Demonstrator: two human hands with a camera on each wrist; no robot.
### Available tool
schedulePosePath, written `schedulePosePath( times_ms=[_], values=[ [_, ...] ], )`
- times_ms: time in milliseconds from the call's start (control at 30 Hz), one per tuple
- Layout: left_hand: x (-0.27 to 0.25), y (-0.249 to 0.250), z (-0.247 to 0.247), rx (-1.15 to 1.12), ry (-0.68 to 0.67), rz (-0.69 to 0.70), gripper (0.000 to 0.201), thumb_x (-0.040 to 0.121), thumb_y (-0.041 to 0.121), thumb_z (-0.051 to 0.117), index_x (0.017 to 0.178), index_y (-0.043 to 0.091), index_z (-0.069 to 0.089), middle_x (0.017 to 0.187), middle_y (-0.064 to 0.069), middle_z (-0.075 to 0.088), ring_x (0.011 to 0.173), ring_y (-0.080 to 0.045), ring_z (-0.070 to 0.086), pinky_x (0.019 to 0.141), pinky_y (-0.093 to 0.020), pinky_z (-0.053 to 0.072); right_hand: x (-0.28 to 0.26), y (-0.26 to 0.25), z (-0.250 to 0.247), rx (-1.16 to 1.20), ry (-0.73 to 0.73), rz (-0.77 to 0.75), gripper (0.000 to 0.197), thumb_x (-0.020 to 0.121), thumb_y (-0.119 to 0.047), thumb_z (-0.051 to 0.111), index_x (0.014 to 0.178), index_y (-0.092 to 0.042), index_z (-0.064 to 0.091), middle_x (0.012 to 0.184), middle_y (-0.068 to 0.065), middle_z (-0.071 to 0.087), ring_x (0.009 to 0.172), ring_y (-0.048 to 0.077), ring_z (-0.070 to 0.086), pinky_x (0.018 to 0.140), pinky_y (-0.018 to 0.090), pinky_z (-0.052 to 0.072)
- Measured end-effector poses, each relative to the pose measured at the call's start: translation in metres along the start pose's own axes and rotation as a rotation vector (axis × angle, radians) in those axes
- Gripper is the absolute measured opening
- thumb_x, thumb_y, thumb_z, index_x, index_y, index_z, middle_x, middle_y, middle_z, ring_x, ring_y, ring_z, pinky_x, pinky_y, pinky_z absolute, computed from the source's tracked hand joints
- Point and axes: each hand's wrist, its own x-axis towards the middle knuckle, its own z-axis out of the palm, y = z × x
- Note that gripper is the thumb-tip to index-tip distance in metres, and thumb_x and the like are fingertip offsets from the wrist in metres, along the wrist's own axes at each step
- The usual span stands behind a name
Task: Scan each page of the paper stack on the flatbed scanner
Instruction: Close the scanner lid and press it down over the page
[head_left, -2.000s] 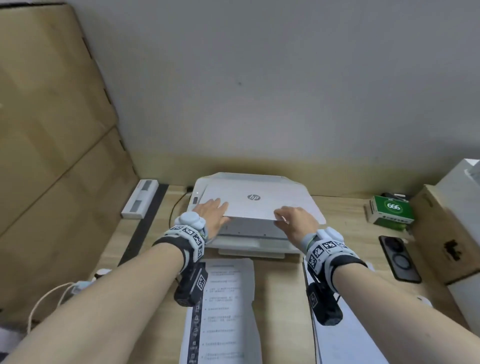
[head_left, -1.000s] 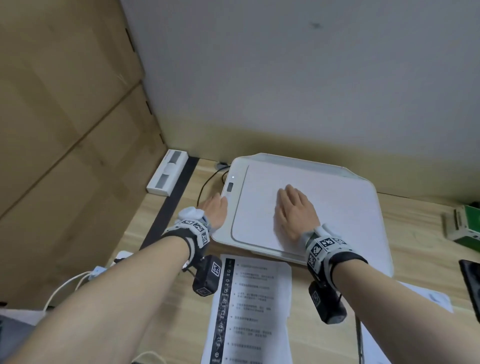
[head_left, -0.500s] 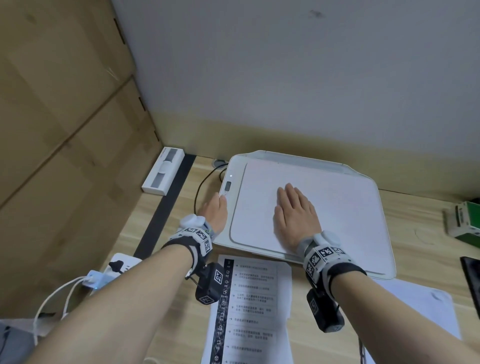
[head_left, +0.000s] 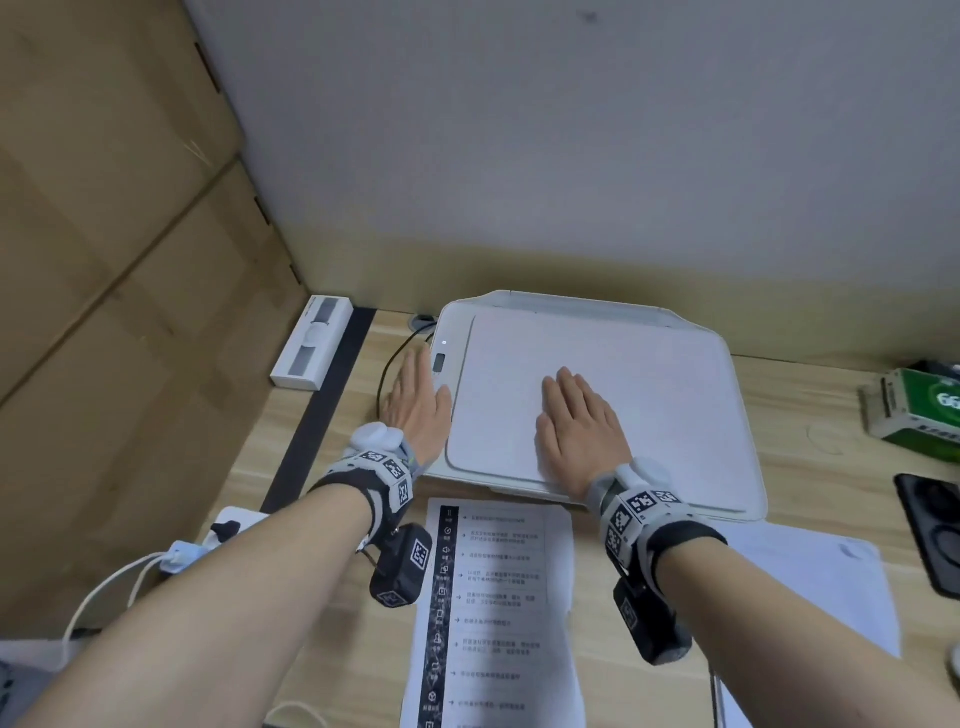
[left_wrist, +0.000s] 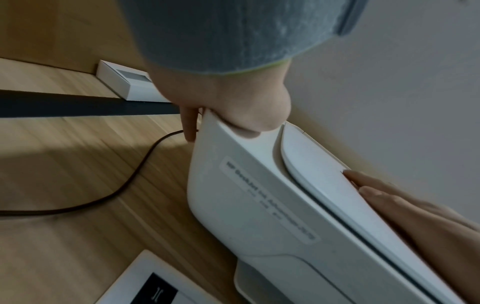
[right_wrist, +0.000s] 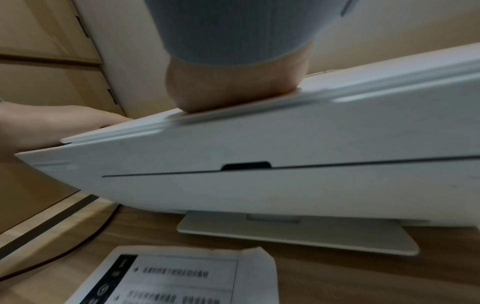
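The white flatbed scanner (head_left: 675, 395) sits on the wooden desk with its lid down flat. My right hand (head_left: 576, 426) lies palm down on the lid's front left part, fingers straight; the right wrist view shows the heel of the palm (right_wrist: 228, 88) pressing on the lid. My left hand (head_left: 415, 400) rests open along the scanner's left edge, beside the small panel button (head_left: 440, 362). In the left wrist view its fingers (left_wrist: 188, 123) hang over the scanner's side. A printed page (head_left: 493, 597) lies on the desk in front. Blank white sheets (head_left: 810, 582) lie to its right.
A slim white box (head_left: 311, 343) lies at the back left by the cardboard wall (head_left: 104, 260). A black cable (head_left: 387, 374) runs left of the scanner. A power strip (head_left: 223, 530) with a white charger sits near left. A green box (head_left: 914, 410) and a black device (head_left: 935, 530) are at right.
The lid went from held at its front edge to lying flat. My right hand moved onto the lid's top. My left hand slid to the scanner's left edge and stretched forward.
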Motion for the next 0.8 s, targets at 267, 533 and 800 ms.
schedulePosePath(
  times_ms=[267,533,800],
  values=[
    [-0.026,0.056,-0.008,0.554,-0.534,0.570,0.076,0.093,0.046,0.041,0.156,0.029,0.003,0.163,-0.006,-0.014,0.150,-0.020,-0.014,0.121,-0.050,0.002,-0.054,0.031,-0.022,-0.109,-0.080,-0.077,0.075,0.093,-0.055,0.001,0.158,-0.019,0.015,0.166,0.002,0.011,0.152,0.022,0.011,0.122,0.037,0.017],
    [-0.029,0.094,-0.015,0.788,-0.590,0.545,0.101,0.081,0.031,0.068,0.155,0.018,0.000,0.159,-0.026,-0.005,0.148,-0.038,0.001,0.107,-0.049,0.036,-0.090,0.052,-0.033,-0.154,-0.027,-0.066,0.049,0.102,-0.037,0.038,0.148,-0.020,0.033,0.160,0.000,0.027,0.139,0.027,0.032,0.105,0.038,0.036],
    [-0.064,0.136,-0.022,0.830,-0.521,0.470,0.083,0.063,0.009,0.078,0.132,0.008,0.032,0.123,-0.019,0.041,0.105,-0.031,0.048,0.066,-0.038,0.048,-0.124,0.060,-0.053,-0.286,0.076,0.050,0.023,0.096,-0.030,0.046,0.115,-0.021,0.056,0.122,-0.001,0.055,0.112,0.026,0.044,0.088,0.037,0.034]
  ],
)
